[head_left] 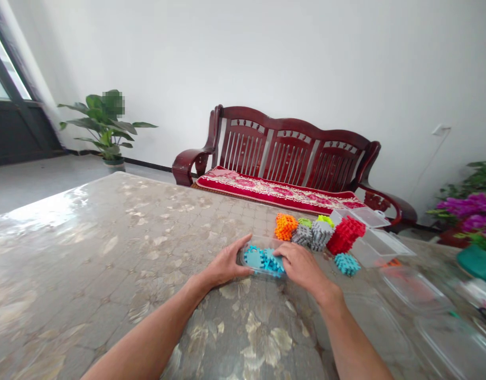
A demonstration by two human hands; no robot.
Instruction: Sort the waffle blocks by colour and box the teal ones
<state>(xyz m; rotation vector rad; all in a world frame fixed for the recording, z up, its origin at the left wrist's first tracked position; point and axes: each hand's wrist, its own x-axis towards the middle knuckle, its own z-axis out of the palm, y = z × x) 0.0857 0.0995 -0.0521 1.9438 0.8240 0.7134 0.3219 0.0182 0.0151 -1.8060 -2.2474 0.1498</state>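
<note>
My left hand [227,264] grips the left end of a small clear plastic box [254,247] on the table, fingers curled round its edge. My right hand [302,266] rests on the box's right side, fingers bent down onto the blue interlocking plastic pieces [262,259] inside it. Just beyond the box lie clumps of the same kind of pieces: orange [286,226], grey [313,235], green [326,219] and red [346,235]. A small blue clump [346,264] sits to the right of my right hand.
The table [108,253] has a glossy floral cover. Clear plastic boxes and lids [380,247] lie at the right. Behind the table stand a dark red wooden bench [290,158] with a red cushion, a potted plant [106,129] and purple flowers [470,206].
</note>
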